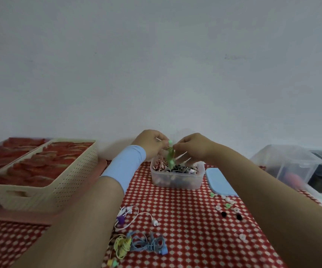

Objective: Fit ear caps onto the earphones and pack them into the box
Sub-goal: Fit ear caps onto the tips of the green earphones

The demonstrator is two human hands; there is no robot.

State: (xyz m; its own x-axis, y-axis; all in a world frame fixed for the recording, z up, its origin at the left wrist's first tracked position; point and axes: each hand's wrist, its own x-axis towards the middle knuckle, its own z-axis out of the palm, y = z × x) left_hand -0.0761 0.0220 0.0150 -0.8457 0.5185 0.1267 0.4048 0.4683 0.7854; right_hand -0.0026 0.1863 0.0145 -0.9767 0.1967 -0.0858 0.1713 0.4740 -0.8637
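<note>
My left hand (152, 144) and my right hand (192, 145) meet above a clear plastic box (175, 181). Between them they pinch a bundled green earphone (170, 155), which hangs down over the box's open top. Several coiled earphones fill the box. On the red checked cloth near me lie a white earphone (135, 216), a yellow one (122, 245) and a blue one (149, 243). Loose ear caps (228, 206) in white, green and black are scattered at the right.
A blue lid (220, 181) lies right of the box. A cream perforated basket (46, 188) of red packets stands at the left on a pink tray, another behind it. Clear plastic bins (287, 163) stand at the far right. A wall runs behind.
</note>
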